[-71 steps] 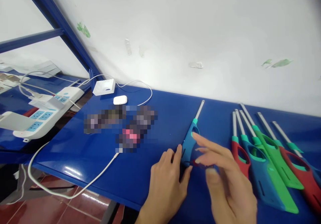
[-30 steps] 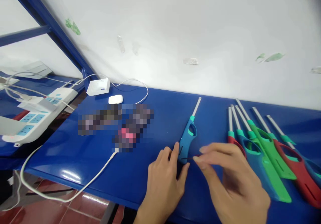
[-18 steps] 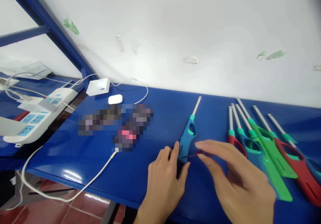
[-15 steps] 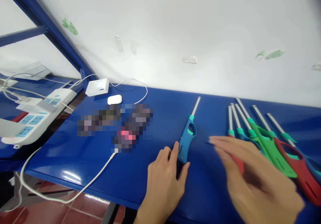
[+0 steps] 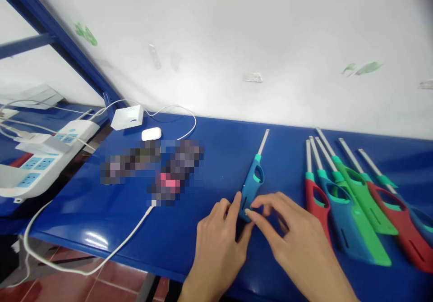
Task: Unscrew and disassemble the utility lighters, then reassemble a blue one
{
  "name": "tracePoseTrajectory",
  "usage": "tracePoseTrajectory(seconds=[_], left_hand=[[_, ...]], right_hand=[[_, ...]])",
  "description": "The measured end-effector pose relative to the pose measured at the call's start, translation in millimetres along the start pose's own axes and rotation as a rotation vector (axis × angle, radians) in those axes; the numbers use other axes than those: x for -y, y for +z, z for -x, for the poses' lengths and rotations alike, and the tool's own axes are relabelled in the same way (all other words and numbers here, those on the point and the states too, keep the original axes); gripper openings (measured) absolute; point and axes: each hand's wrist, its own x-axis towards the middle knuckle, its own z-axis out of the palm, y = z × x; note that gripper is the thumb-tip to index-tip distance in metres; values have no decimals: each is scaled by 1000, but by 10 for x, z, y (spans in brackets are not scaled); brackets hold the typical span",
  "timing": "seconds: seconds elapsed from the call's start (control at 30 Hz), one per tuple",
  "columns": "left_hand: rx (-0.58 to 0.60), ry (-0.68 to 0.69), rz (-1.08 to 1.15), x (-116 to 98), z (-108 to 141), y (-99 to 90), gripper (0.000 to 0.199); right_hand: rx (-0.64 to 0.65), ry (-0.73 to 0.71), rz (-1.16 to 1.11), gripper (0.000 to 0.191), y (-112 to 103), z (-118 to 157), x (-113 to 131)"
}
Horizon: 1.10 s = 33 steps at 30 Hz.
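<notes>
Here, fingers (image 5: pixel 235 207) on blue lighter (image 5: pixel 249 188), tabletop edge (image 5: pixel 230 123) beyond.

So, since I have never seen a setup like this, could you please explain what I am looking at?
There is no machine here: a person works with two bare hands. Every picture comes from one camera worn on the head, looking forward and down. On the blue table, the left hand holds a blue lighter with a long metal tip. The right hand has its thumb and forefinger at the lighter's lower end; whether they pinch something small, I cannot tell. Red, blue and green lighters lie to the right. To the left are two pixelated things, a white cable, a small white case and a white box.
</notes>
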Motion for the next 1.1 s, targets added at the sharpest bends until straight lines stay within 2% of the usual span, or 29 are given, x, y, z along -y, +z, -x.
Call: tracePoseTrajectory(seconds=[0.23, 0.43, 0.57, 0.93, 1.1], left_hand=[[-7, 14, 8, 5, -11, 14, 40], [-22, 14, 41, 10, -25, 3, 38], [-22, 9, 77, 7, -20, 5, 40], [-7, 45, 121, 7, 5, 3, 45], [-30, 33, 208, 7, 3, -3, 50]], right_hand=[[108, 71, -31, 9, 167, 37, -125], [191, 123, -42, 17, 142, -5, -93], [179, 127, -63, 17, 131, -20, -59], [298, 161, -99, 20, 58, -29, -67], [333, 134, -84, 19, 7, -46, -56]])
